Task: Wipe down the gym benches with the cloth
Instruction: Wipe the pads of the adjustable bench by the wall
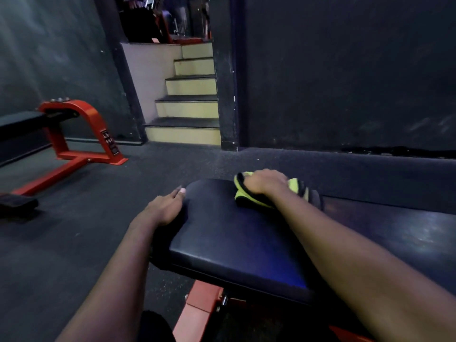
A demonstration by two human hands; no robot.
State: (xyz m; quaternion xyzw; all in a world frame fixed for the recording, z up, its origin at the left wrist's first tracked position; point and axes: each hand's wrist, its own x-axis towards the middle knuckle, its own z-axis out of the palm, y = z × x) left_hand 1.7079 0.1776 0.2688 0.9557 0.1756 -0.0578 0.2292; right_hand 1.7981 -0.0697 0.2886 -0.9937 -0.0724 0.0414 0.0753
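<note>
The cloth [243,197], yellow-green with dark trim, is lying bunched at the far end of the bench pad [234,243], close to its far right corner. The right hand [265,181] is pressing down on it with fingers curled over the bundle, gripping it. Folds of cloth are sticking out on both sides of the knuckles and under the wrist, so the fingers are sitting on top of it, not beside it. The left hand [164,208] is resting on the pad's left edge near the far left corner, fingers lying fairly straight and holding nothing, apparently bracing.

Because the cloth is wadded, only a narrow strip is likely meeting the pad, and passes may be leaving streaks. So near the far edge, a long stroke could be carrying it off onto the floor [98,230]. The strip under the left hand risks being skipped. A second bench [22,122] is waiting well apart on the left.
</note>
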